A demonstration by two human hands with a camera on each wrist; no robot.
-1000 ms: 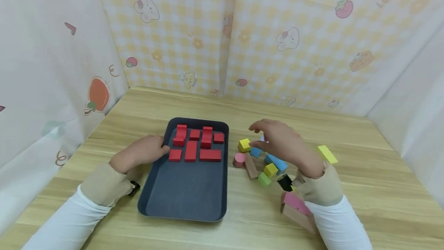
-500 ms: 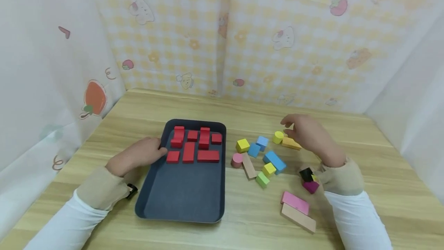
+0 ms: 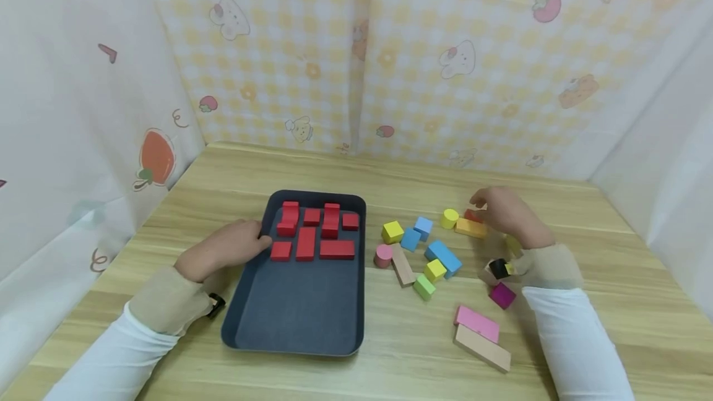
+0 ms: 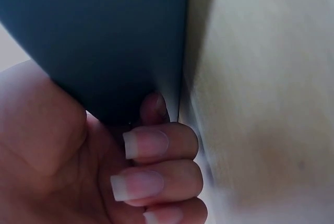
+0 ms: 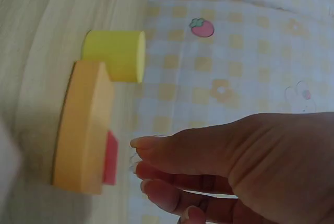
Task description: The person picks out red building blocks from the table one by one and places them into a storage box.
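My left hand (image 3: pixel 225 249) grips the left rim of a dark grey tray (image 3: pixel 295 308), the thumb over the edge. In the left wrist view the fingers (image 4: pixel 162 185) curl beside the tray's wall (image 4: pixel 104 36). Several red blocks (image 3: pixel 305 244) lie in the far half of the tray. At the right, my right hand (image 3: pixel 509 212) hovers by a red block (image 3: pixel 473 215) behind an orange block (image 3: pixel 470 228). The right wrist view has thumb and fingers bent but apart from that red block (image 5: pixel 110 158), holding nothing. A yellow cylinder (image 5: pixel 115 56) touches the orange block's end.
Right of the tray lie a yellow cube (image 3: pixel 392 232), a pink cylinder (image 3: pixel 383 255), blue blocks (image 3: pixel 443 258), a green cube (image 3: pixel 424 287) and a wooden block (image 3: pixel 403 266). Nearer are a purple cube (image 3: pixel 502 296) and a pink block (image 3: pixel 478 323). A patterned curtain (image 3: pixel 412 79) stands behind.
My right hand has moved right and then down, from above the yellow and blue blocks to beside the red block. The left hand stays on the tray's rim.
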